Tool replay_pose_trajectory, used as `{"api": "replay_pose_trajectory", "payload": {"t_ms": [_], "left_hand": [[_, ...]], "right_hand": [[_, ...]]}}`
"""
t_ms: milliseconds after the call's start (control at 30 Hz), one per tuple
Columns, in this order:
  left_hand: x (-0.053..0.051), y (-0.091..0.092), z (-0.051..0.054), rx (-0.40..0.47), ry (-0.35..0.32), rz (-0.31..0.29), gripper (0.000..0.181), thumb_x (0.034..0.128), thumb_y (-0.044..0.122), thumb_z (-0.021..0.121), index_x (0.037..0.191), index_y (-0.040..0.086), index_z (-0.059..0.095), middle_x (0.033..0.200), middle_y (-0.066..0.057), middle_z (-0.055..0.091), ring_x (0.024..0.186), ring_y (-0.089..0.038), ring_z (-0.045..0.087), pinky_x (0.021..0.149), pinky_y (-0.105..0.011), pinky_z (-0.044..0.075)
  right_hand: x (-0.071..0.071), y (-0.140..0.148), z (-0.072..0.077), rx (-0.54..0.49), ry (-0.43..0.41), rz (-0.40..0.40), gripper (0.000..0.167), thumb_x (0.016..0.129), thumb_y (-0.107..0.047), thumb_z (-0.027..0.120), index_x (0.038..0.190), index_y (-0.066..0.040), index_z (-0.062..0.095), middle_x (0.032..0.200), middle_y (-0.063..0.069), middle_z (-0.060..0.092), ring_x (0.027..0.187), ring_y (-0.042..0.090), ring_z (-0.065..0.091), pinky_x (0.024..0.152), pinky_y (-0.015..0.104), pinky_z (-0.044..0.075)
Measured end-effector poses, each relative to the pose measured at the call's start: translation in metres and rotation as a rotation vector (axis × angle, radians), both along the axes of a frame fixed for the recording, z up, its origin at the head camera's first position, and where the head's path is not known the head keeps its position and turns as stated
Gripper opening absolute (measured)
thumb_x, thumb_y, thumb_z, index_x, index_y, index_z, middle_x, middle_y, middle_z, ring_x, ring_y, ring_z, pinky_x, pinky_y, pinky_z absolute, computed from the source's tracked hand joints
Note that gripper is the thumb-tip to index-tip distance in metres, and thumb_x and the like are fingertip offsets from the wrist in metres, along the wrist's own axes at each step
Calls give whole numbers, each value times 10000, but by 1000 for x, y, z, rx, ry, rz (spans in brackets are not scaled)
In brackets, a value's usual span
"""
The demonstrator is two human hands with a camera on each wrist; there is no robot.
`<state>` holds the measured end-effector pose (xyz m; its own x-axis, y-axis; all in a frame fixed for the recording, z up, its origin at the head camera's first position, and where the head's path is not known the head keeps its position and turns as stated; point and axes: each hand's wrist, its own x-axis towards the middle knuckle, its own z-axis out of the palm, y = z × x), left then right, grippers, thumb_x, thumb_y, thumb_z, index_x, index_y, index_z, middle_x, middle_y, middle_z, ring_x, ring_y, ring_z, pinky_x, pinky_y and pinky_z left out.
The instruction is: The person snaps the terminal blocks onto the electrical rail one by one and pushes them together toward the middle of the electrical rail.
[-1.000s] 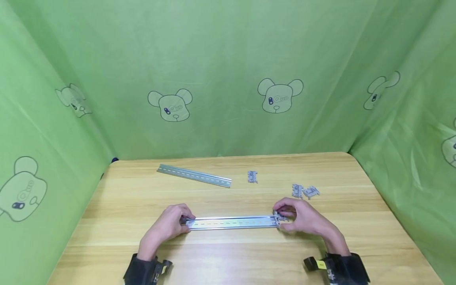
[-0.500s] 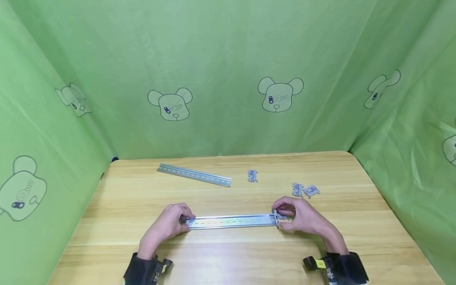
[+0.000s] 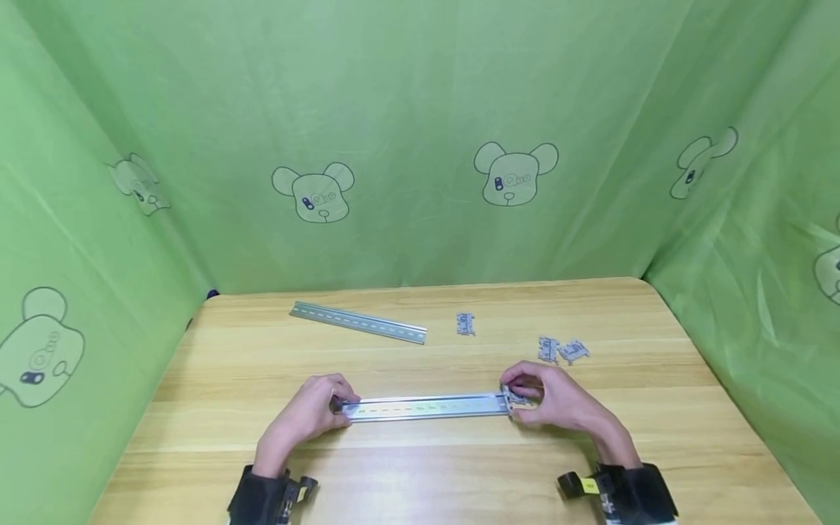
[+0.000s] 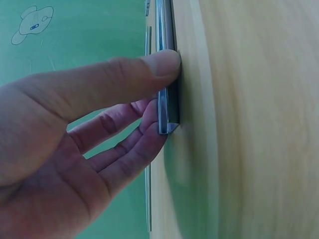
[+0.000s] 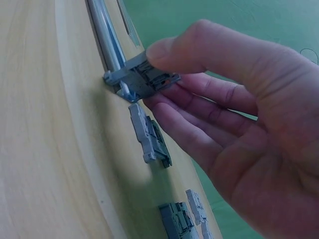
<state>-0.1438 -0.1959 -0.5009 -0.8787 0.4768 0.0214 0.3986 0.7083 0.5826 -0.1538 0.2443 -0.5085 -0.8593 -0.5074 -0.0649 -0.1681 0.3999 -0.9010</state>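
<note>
A slotted metal rail [image 3: 420, 408] lies crosswise on the table. My left hand [image 3: 313, 410] pinches its left end; in the left wrist view the thumb of this hand [image 4: 84, 119] lies on one edge, with fingers at the opposite side. At the rail's other end, my right hand [image 3: 558, 397] holds a small grey clip-like part [image 3: 515, 400] between thumb and fingers. The right wrist view shows this part [image 5: 142, 74] across the rail [image 5: 107, 35], tilted, its lower edge touching the rail end, above the palm side of my hand [image 5: 249, 109]; whether it is latched I cannot tell.
A second slotted rail [image 3: 357, 322] lies at the back left of the wooden table [image 3: 407, 474]. One grey part [image 3: 465, 324] is right of it, with two more [image 3: 548, 349] [image 3: 574, 352] beyond my right hand. Another [image 5: 149, 137] lies close under my right fingers. Green curtains surround the table.
My right hand, the grey part and the rail's right end have shifted very slightly away and left. My left hand keeps its hold in the same place.
</note>
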Motion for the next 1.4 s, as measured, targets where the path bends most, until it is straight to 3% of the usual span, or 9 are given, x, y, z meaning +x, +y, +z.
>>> {"api": "replay_pose_trajectory", "payload": {"t_ms": [233, 433, 567, 733, 1133, 1400], "left_hand": [[-1, 0, -3, 4, 2, -10, 333, 712, 19, 903, 1028, 49, 800, 1007, -11, 722, 912, -199, 669, 810, -353, 578], [-1, -3, -3, 11, -8, -5, 331, 714, 19, 903, 1027, 58, 802, 1004, -1, 722, 901, -198, 670, 798, -342, 579], [0, -2, -1, 4, -14, 2, 334, 711, 11, 903, 1026, 56, 802, 1006, -3, 723, 904, -200, 671, 803, -350, 583], [0, 0, 1, -8, -20, 7, 339, 713, 6, 898, 1034, 45, 797, 1021, -24, 722, 920, -218, 672, 823, -387, 586], [-2, -1, -1, 0, -24, 0, 332, 712, 5, 900, 1025, 52, 800, 1015, -21, 719, 919, -220, 669, 814, -385, 586], [-3, -2, -3, 4, -19, -10, 324, 719, 10, 900, 1024, 60, 803, 1007, -5, 717, 912, -201, 668, 801, -341, 581]], "right_hand": [[2, -2, 0, 25, 16, -7, 550, 739, -6, 869, 1229, 36, 622, 1249, 209, 625, 1160, 373, 651, 987, 298, 530], [-1, -9, -2, -19, 17, 6, 547, 747, 17, 859, 1238, 50, 619, 1246, 229, 627, 1159, 398, 648, 986, 322, 531], [-2, -24, -4, -30, 33, 41, 534, 759, -33, 872, 1232, 24, 634, 1231, 180, 658, 1156, 351, 658, 1009, 329, 522], [-1, -45, -3, 89, 124, 53, 532, 762, -164, 896, 1231, -77, 661, 1214, 56, 688, 1119, 246, 672, 991, 327, 540], [4, -82, -8, 67, 167, 24, 509, 767, -120, 877, 1227, -61, 667, 1214, 44, 688, 1111, 211, 678, 981, 312, 544], [5, -106, -11, 85, 246, 16, 515, 749, -110, 888, 1223, -76, 688, 1166, 11, 707, 1058, 173, 670, 946, 340, 556]]}}
